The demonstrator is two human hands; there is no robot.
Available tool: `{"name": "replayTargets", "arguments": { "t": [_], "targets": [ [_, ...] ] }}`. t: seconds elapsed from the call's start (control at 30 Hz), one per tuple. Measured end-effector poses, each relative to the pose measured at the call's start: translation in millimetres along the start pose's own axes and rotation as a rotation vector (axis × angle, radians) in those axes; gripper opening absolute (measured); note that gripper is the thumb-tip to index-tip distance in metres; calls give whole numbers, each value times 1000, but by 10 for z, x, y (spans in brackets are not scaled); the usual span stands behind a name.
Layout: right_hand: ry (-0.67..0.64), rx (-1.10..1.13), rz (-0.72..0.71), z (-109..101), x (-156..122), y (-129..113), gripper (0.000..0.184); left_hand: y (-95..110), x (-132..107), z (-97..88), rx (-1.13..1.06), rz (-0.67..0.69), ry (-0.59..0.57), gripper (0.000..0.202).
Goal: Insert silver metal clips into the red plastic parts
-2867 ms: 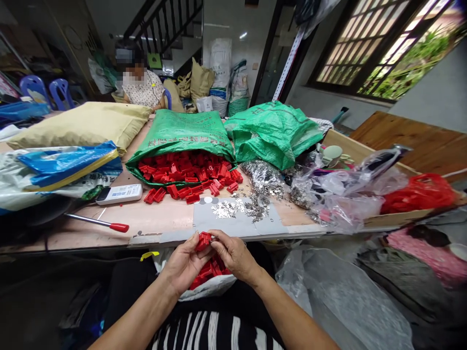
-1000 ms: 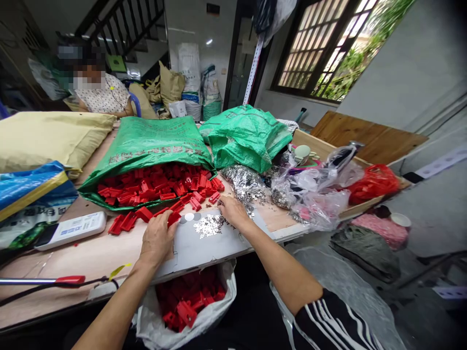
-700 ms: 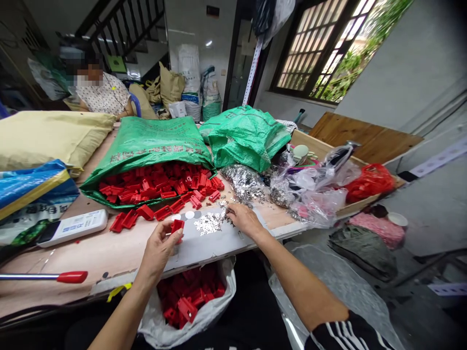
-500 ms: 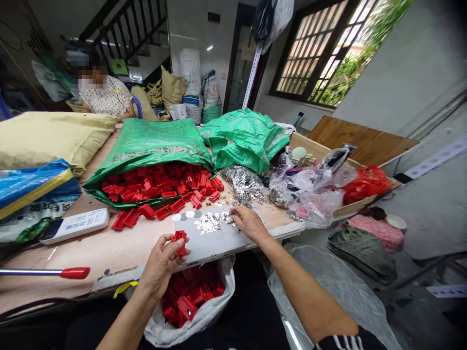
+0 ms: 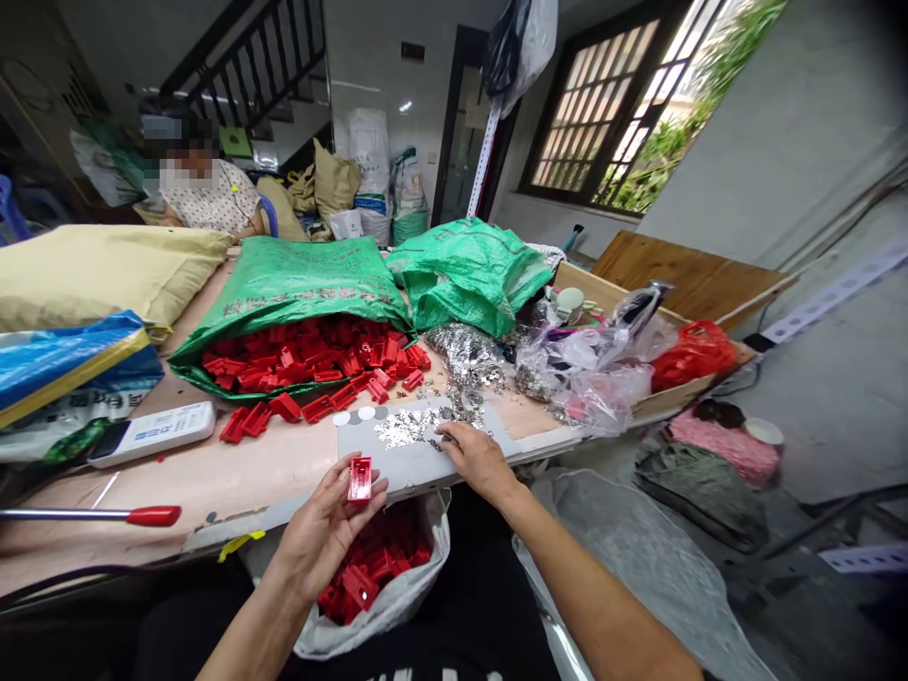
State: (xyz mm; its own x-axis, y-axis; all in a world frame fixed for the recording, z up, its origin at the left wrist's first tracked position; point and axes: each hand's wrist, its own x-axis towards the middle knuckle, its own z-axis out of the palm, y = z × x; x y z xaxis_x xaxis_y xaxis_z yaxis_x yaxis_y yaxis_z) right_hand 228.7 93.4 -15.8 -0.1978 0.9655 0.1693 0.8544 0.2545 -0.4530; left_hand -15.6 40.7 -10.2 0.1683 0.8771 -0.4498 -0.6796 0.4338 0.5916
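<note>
A red plastic housing [image 5: 360, 480] with a hollow, open face lies in my left hand [image 5: 327, 515], held on the fingers just in front of the table edge. My right hand [image 5: 479, 461] is over the grey sheet [image 5: 355, 463], its fingertips pinched together among small metal plates. Whether a plate sits between them is too small to make out. Shiny flat metal plates [image 5: 404, 427] are spread in a heap just left of those fingers. Below my left hand, a white sack [image 5: 436, 558] holds many more red housings [image 5: 360, 586].
A green sack [image 5: 305, 274] spills red housings onto the table [image 5: 234, 482]. Another green bag [image 5: 468, 274] and clear bags of metal pieces stand right of it. A white box-shaped device [image 5: 156, 433] and a red-handled lever [image 5: 152, 515] are leftward. A person [image 5: 209, 194] sits across the table.
The red housing in my left hand has turned so its hollow side faces me, and the fingers have spread. My right hand has drawn slightly nearer and left along the heap.
</note>
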Motion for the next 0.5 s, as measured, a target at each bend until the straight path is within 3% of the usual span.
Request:
{"name": "replayTargets", "arguments": {
  "t": [0.23,0.5],
  "targets": [
    [-31,-124,48,36,27,-75,8,-63,-28,1,-56,-18,16,31],
    [10,-113,63,104,11,-59,9,-43,-60,66,-192,-35,112,20]
  ]
}}
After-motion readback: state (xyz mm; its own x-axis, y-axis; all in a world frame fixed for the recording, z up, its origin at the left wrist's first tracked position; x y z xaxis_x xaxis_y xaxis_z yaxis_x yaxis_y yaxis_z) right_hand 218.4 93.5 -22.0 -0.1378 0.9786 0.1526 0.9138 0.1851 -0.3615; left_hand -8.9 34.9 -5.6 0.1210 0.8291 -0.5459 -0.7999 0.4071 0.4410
